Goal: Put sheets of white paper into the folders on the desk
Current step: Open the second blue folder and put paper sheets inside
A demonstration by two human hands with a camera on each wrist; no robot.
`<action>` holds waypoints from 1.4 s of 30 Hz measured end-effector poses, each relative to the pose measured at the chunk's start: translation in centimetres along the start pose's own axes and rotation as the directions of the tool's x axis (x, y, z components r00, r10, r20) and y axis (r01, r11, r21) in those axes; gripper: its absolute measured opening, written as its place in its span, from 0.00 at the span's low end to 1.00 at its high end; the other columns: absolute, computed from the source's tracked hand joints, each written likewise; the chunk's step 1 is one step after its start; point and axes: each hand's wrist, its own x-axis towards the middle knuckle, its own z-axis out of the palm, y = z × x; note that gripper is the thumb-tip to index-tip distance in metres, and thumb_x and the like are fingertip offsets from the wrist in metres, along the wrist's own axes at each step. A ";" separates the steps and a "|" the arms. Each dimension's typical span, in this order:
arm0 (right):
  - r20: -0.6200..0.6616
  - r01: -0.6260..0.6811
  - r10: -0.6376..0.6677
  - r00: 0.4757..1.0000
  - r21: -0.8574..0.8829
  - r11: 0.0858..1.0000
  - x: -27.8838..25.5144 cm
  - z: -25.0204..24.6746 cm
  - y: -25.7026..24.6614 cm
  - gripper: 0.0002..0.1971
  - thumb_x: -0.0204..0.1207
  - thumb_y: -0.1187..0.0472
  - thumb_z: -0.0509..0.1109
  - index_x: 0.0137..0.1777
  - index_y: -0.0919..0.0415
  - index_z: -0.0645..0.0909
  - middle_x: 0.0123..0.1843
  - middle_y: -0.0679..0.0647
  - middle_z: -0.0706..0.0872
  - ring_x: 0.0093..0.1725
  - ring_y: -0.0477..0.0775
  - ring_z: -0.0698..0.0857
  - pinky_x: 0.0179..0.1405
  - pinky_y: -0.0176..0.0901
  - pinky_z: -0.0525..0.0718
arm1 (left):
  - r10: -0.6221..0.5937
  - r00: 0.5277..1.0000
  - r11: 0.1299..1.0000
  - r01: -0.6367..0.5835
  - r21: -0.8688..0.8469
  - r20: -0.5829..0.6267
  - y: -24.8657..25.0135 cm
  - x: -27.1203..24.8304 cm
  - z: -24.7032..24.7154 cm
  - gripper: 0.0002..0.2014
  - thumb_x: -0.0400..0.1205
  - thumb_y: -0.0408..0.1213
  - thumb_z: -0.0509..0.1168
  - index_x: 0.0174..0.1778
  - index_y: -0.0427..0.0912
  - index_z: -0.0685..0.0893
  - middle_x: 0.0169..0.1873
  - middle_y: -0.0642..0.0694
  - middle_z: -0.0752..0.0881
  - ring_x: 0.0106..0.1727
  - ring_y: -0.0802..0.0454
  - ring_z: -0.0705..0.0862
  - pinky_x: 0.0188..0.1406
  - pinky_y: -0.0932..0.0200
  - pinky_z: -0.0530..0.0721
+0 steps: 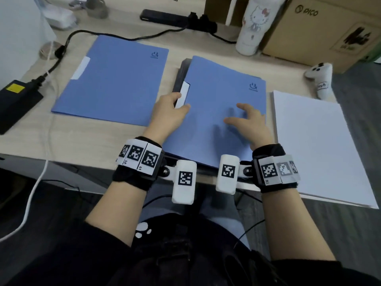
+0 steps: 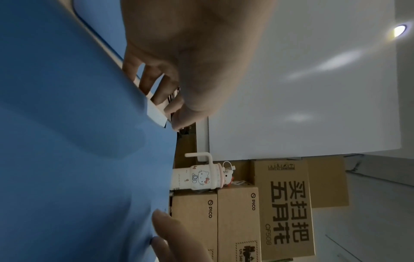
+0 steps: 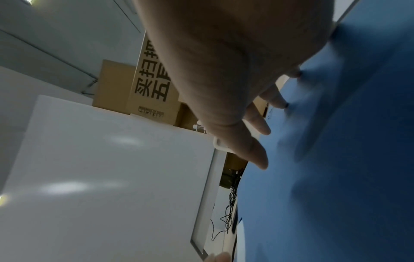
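Note:
Two blue folders lie closed on the desk. The nearer folder [image 1: 216, 133] sits at the front edge on top of a dark flat stack [image 1: 179, 79]. My left hand [image 1: 175, 106] grips its left edge beside the white label tab [image 1: 184, 93], thumb on the cover and fingers [image 2: 154, 88] curled under the edge. My right hand [image 1: 241, 117] hovers spread over the cover [image 3: 336, 177], fingertips [image 3: 262, 161] touching or just above it. The second folder [image 1: 115, 79] lies flat to the left. A stack of white paper [image 1: 315, 145] rests at the right.
A black power adapter [image 1: 16, 100] and cables lie at the left, with a power strip [image 1: 165, 16] at the back. A white cartoon bottle [image 1: 253, 25], cardboard boxes [image 1: 321, 27] and a white controller [image 1: 320, 77] stand at the back right.

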 end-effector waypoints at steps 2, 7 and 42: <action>0.015 0.025 -0.025 1.000 -0.058 0.998 -0.3 -0.3 0.5 0.32 0.69 0.52 0.74 0.74 0.49 0.70 0.81 0.52 0.65 0.83 0.58 0.55 0.80 0.66 0.55 | 0.003 0.999 0.999 -0.005 -0.033 -0.054 0.2 -0.1 0.4 0.24 0.80 0.36 0.65 0.73 0.37 0.74 0.72 0.44 0.77 0.74 0.51 0.74 0.75 0.51 0.72; 0.020 0.097 -0.096 0.995 -0.093 0.991 -1.0 -0.7 1.0 0.25 0.71 0.55 0.74 0.69 0.49 0.76 0.80 0.52 0.64 0.83 0.53 0.53 0.80 0.65 0.51 | -0.094 0.986 0.919 0.033 -0.394 -0.137 1.5 -0.3 0.6 0.18 0.77 0.28 0.66 0.64 0.38 0.81 0.52 0.46 0.85 0.53 0.53 0.83 0.54 0.58 0.83; -0.559 0.401 0.055 0.827 0.657 0.639 -3.5 -5.7 2.0 0.09 0.73 0.75 0.69 0.41 0.61 0.83 0.39 0.53 0.87 0.33 0.41 0.84 0.39 0.32 0.82 | 0.200 0.978 0.911 -0.210 -0.355 -0.065 2.0 -4.0 -0.5 0.20 0.84 0.25 0.59 0.71 0.43 0.77 0.51 0.48 0.88 0.40 0.66 0.88 0.44 0.69 0.86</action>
